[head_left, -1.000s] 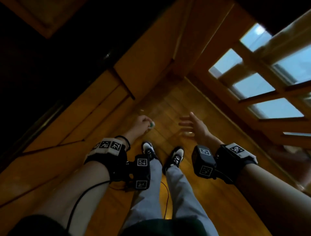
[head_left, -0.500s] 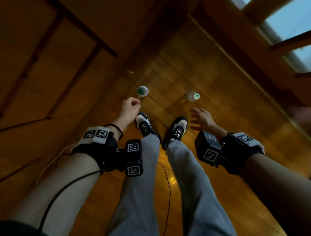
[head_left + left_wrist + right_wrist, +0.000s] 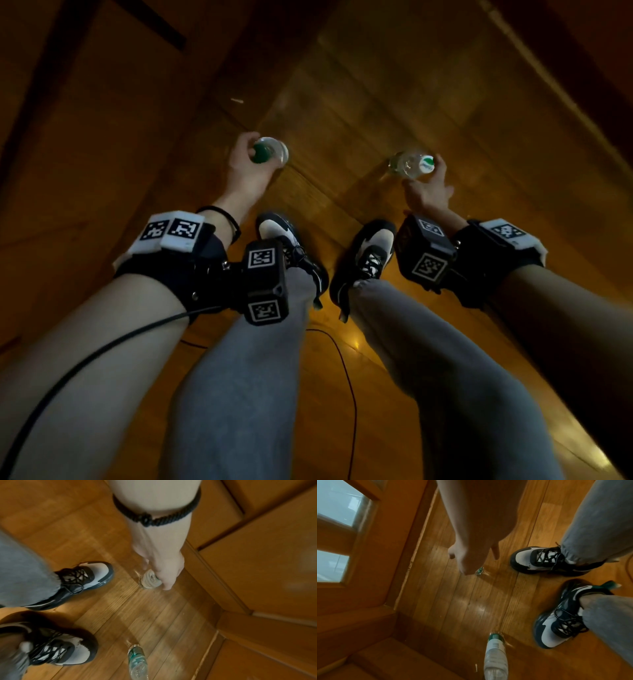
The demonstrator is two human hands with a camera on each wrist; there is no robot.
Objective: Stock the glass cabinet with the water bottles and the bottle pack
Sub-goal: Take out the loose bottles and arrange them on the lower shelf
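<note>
Two clear water bottles with green caps stand upright on the wooden floor in front of my feet. My left hand (image 3: 245,168) curls over the top of the left bottle (image 3: 274,152) and grips it around the cap. In the left wrist view the fingers (image 3: 167,577) wrap round that bottle (image 3: 150,580). My right hand (image 3: 428,190) closes on the neck of the right bottle (image 3: 409,164), a finger on each side of the cap. In the right wrist view my right hand (image 3: 465,561) hides most of that bottle (image 3: 480,572). No bottle pack is in view.
A wooden door with glass panes (image 3: 337,534) stands to my right and wooden cabinet panels (image 3: 257,563) to my left. My two shoes (image 3: 291,246) are just behind the bottles. A black cable (image 3: 346,377) trails on the floor between my legs.
My view tipped down to the floor. Both hands dropped onto the bottle tops: the left went from beside the cap to gripping it, the right from open air to the other bottle's neck.
</note>
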